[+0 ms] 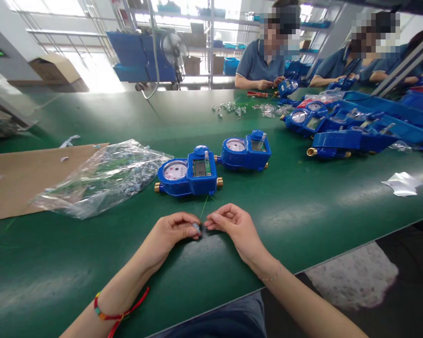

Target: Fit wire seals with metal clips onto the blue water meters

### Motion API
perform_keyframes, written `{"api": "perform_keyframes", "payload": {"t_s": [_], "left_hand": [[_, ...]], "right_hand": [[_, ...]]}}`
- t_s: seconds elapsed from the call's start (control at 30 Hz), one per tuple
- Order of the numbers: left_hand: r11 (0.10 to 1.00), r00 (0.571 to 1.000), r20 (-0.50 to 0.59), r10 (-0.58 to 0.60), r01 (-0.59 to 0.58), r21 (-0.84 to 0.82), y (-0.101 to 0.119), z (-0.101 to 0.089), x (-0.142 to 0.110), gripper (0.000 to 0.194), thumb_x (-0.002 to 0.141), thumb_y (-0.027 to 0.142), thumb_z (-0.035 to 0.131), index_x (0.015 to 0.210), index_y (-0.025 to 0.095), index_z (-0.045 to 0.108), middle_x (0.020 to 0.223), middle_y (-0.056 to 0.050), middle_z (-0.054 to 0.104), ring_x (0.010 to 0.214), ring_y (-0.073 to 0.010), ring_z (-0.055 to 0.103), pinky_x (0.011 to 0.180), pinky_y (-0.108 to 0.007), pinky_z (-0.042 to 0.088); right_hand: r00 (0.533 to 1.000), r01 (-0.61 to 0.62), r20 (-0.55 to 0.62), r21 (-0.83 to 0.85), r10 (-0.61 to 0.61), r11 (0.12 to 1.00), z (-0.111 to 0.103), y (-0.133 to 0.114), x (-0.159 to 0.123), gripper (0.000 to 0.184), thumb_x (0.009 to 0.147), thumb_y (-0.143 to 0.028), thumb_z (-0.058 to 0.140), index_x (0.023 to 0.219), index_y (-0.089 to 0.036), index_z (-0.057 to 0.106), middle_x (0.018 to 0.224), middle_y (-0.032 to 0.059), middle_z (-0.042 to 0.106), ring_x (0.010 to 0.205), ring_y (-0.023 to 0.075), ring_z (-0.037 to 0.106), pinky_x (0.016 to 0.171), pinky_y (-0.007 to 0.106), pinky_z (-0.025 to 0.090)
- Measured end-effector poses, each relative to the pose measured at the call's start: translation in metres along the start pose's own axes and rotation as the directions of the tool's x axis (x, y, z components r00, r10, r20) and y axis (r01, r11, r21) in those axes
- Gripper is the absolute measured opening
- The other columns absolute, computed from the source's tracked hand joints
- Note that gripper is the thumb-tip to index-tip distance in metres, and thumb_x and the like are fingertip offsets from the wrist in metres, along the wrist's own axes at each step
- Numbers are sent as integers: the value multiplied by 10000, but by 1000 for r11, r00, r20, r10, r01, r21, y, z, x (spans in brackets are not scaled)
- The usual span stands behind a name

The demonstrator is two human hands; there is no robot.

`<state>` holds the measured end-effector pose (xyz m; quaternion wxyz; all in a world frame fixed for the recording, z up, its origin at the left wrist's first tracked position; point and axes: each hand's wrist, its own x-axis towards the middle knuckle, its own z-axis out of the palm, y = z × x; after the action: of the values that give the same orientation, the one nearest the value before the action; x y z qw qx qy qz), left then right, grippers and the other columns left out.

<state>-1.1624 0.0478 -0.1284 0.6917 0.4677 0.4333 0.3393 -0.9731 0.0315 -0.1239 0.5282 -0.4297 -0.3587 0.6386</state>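
Observation:
My left hand point(171, 232) rests on the green table point(303, 211) and pinches a small metal seal piece point(196, 227) between thumb and fingers. My right hand point(232, 225) is closed in a pinch right beside it, holding a thin green wire point(204, 206) that runs up toward the nearest blue water meter point(188, 176). That meter lies flat just beyond my hands. A second blue water meter point(246, 151) lies behind it to the right.
A clear plastic bag of small metal parts point(102, 178) lies on brown cardboard point(17, 178) at left. Several blue meters point(341, 134) and blue trays sit at far right. Loose metal pieces point(229, 109) lie further back. Other people work across the table. White scrap point(402, 183) at right.

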Motion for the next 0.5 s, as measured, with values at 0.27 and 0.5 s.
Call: {"api": "perform_keyframes", "payload": {"t_s": [0.27,0.5], "left_hand": [[1000,1000,-2,-11,11,-1,1,0,-1,171,736,242,738,888,174,701,888,-47,691,782,-151,605,777,-276,460],[999,1000,-14,28,-27,45,2,3,0,174,724,271,739,871,183,706,930,-52,678,822,-175,608,798,-298,464]], "right_hand": [[1000,-9,12,0,9,1000,0,0,-2,244,744,-306,750,818,-142,585,831,75,721,741,168,706,729,279,568],[999,-22,38,-23,23,999,1,3,-2,234,734,-319,751,803,-147,608,780,55,710,722,161,686,733,296,545]]}}
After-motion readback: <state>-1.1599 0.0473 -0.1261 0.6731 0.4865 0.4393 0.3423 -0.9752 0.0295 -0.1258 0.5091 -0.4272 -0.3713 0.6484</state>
